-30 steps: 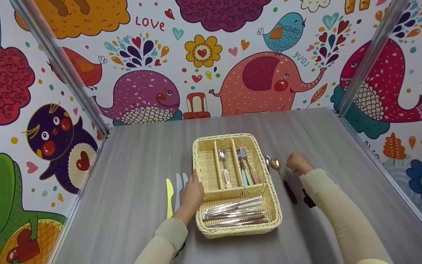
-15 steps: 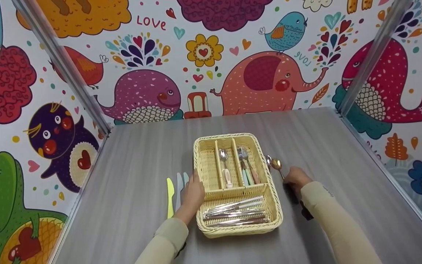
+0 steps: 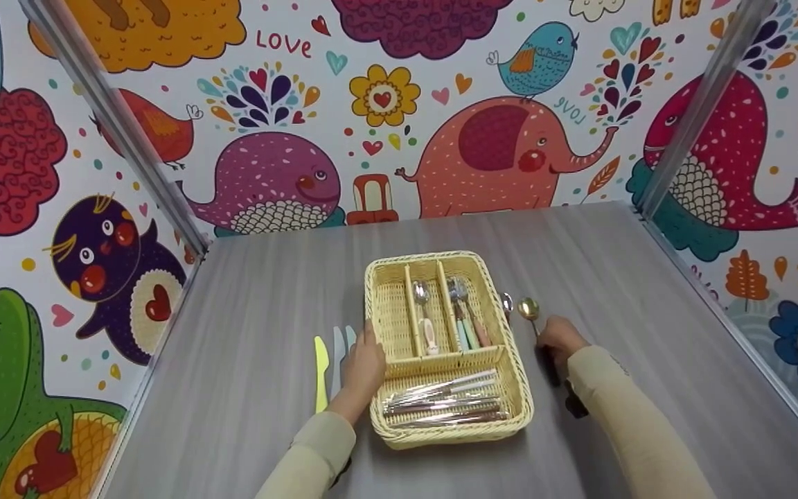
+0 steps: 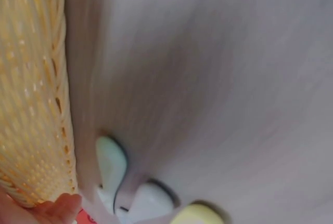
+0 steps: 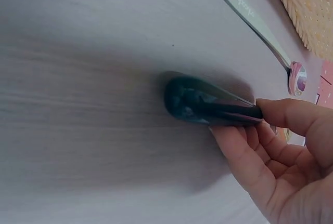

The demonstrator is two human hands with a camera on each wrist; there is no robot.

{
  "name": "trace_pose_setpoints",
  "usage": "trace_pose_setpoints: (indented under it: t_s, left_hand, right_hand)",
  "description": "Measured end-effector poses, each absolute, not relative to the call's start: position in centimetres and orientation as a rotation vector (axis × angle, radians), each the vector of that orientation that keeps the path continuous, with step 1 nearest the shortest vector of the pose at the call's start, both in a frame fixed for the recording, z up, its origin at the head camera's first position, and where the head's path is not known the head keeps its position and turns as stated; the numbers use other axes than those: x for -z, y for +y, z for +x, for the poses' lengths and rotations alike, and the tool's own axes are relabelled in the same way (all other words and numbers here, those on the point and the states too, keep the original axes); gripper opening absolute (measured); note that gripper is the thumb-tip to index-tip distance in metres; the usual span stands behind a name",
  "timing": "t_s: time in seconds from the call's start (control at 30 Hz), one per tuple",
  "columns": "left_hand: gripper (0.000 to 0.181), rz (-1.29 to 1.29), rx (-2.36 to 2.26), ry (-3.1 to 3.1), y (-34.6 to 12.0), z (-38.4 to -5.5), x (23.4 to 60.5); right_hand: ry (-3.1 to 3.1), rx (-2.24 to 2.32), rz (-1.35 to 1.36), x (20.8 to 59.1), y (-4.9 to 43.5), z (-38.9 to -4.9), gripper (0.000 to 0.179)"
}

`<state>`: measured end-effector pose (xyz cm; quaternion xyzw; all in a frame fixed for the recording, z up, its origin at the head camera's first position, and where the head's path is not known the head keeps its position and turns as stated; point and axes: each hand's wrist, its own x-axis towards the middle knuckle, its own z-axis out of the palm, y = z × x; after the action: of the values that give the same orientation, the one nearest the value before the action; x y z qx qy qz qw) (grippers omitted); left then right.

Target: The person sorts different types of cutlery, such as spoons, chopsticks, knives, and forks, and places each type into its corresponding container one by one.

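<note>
My right hand (image 3: 562,341) pinches a spoon by its dark handle (image 5: 208,102) between thumb and fingers, at the right of the basket. The spoon's gold-coloured bowl (image 3: 528,308) points away from me. A second spoon (image 5: 255,21), with a pale printed handle, lies between it and the basket; in the head view, only its bowl (image 3: 506,303) shows clearly. At the left side of the woven cutlery basket (image 3: 525,395), my left hand (image 3: 364,364) grips the rim, its fingers (image 4: 60,207) at the edge in the left wrist view.
Left of the basket lie a yellow knife (image 3: 321,374), a grey-blue knife (image 3: 338,350) and a pale green one (image 4: 111,167). Basket compartments hold a spoon (image 3: 427,326), several forks (image 3: 465,319) and wrapped utensils (image 3: 444,402). Patterned walls and metal posts (image 3: 683,132) border the grey table (image 3: 267,291).
My right hand has come down onto the dark-handled spoon and taken hold of it. The spoon's bowl has shifted right, away from the other spoon. My left hand stays at the basket.
</note>
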<state>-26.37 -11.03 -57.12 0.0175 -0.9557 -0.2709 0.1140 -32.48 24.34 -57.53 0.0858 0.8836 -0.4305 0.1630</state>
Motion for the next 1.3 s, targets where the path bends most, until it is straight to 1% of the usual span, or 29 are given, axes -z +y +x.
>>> trace_pose_setpoints:
  t_s: [0.13, 0.23, 0.3, 0.37, 0.57, 0.73, 0.83, 0.97, 1.07, 1.3]
  left_hand:
    - [0.051, 0.046, 0.775, -2.795, -11.1, -26.4, 57.2]
    - [0.051, 0.051, 0.774, -2.813, -11.1, -26.5, 57.2]
    - [0.051, 0.066, 0.782, -2.830, -11.1, -26.5, 57.1]
    - [0.051, 0.074, 0.782, -2.843, -11.1, -26.5, 57.1]
    - [0.051, 0.041, 0.732, -2.809, -11.0, -26.4, 57.1]
    - [0.050, 0.021, 0.719, -2.777, -11.0, -26.4, 57.2]
    - [0.050, 0.043, 0.724, -2.795, -11.1, -26.5, 57.0]
    - [0.050, 0.073, 0.738, -2.823, -11.1, -26.7, 57.0]
    - [0.050, 0.085, 0.752, -2.840, -11.1, -26.7, 56.9]
    - [0.050, 0.072, 0.749, -2.820, -11.0, -26.6, 57.0]
  right_hand:
    - [2.506, 1.241, 0.189, 58.8, 25.0, -33.3, 0.023]
    - [2.528, 1.191, 0.172, 58.5, 25.0, -33.3, 0.025]
    - [2.541, 1.152, 0.215, 57.4, 24.5, -33.1, 0.026]
    - [2.570, 1.121, 0.194, 56.3, 24.4, -33.0, 0.026]
    - [2.576, 1.094, 0.162, 53.2, 24.3, -33.6, 0.018]
    - [2.539, 1.124, 0.133, 50.5, 23.0, -34.5, 0.010]
    - [2.558, 1.134, 0.087, 49.1, 21.3, -34.9, 0.012]
    - [2.609, 1.143, 0.007, 47.9, 18.0, -35.4, 0.026]
    - [2.610, 1.168, -0.030, 47.8, 15.2, -35.6, 0.032]
    - [2.575, 1.257, -0.046, 48.8, 9.2, -35.6, 0.021]
